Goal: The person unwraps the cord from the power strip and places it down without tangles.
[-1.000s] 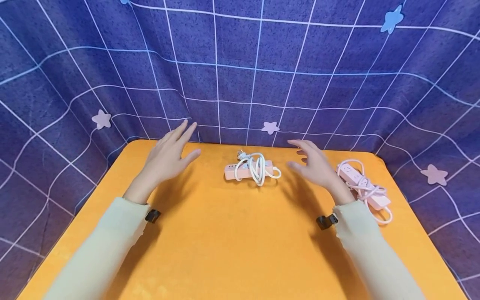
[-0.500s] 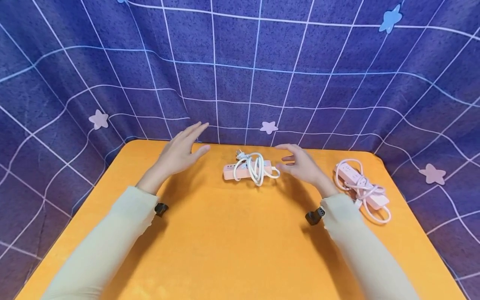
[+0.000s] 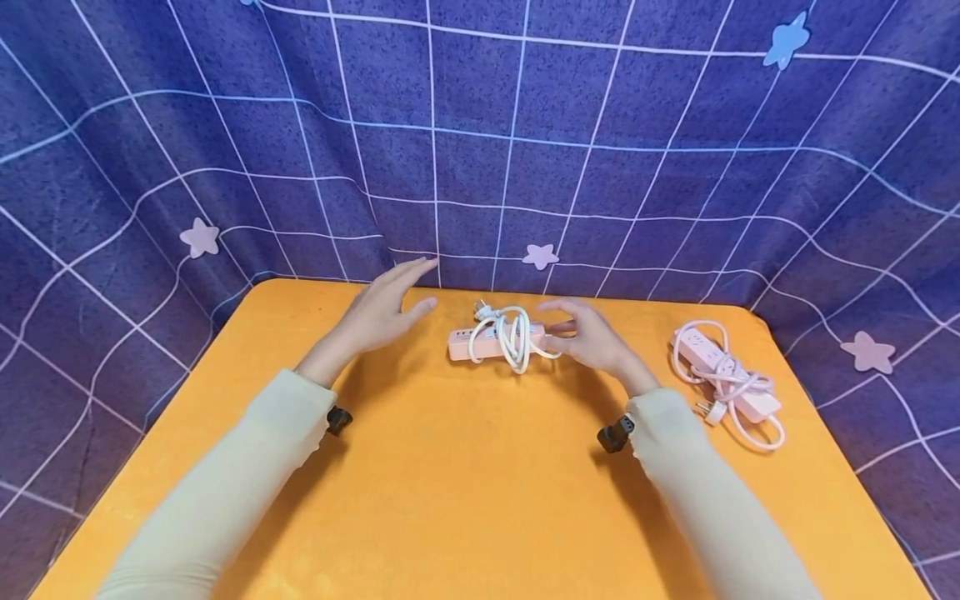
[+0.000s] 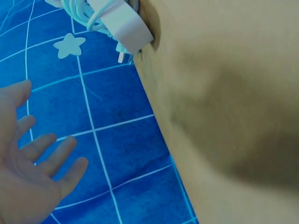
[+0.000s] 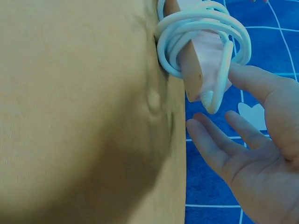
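Observation:
A pink power strip (image 3: 461, 347) with its white cord (image 3: 516, 340) coiled round it lies near the far edge of the table. My right hand (image 3: 596, 337) is at the strip's right end, thumb and fingers spread around the cord's loop there. In the right wrist view the thumb is close to the cord, and whether it touches cannot be told. My left hand (image 3: 378, 310) hovers left of the strip, apart from it, fingers extended and holding nothing. The left wrist view shows the strip's end (image 4: 128, 29) beyond that hand (image 4: 32, 172).
A second pink power strip (image 3: 757, 403), its pink cord wound around it, lies at the right of the orange table (image 3: 480, 483). A blue grid-patterned curtain (image 3: 480, 167) with stars encloses the far and side edges.
Both hands have moved inward toward the middle power strip. The right hand has come up to its right end, and the left remains short of its left end. The strip has not moved.

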Tool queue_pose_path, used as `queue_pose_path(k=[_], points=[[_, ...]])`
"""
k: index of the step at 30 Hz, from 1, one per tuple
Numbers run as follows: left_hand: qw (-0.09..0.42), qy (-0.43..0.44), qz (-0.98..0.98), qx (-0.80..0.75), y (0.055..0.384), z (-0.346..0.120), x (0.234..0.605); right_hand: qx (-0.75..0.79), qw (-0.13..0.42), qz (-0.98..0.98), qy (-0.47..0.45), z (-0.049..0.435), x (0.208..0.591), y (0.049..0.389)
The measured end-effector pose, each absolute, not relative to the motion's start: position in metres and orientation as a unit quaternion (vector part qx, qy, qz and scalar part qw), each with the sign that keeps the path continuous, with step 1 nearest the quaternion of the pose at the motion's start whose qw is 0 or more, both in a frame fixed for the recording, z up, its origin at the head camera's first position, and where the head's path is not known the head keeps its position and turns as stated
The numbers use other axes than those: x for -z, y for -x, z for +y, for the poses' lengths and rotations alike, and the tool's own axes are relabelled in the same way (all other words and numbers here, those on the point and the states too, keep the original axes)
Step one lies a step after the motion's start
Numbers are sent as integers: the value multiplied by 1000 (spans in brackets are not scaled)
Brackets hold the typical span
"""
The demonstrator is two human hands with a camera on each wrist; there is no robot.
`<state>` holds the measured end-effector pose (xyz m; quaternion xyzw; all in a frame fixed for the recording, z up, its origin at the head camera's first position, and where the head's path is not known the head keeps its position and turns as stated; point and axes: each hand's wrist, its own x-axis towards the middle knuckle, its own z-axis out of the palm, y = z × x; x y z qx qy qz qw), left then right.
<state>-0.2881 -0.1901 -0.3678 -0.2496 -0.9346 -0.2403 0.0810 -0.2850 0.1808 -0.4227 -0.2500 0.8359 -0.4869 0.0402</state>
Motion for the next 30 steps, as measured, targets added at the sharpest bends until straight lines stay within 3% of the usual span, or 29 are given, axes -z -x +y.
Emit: queue_pose_path(k=[16, 30], points=[[54, 245, -933, 256, 284, -177, 382, 500, 72, 834, 220, 173, 434, 287], [56, 256, -930, 256, 286, -174, 393, 584, 144, 776, 189, 173, 445, 292]])
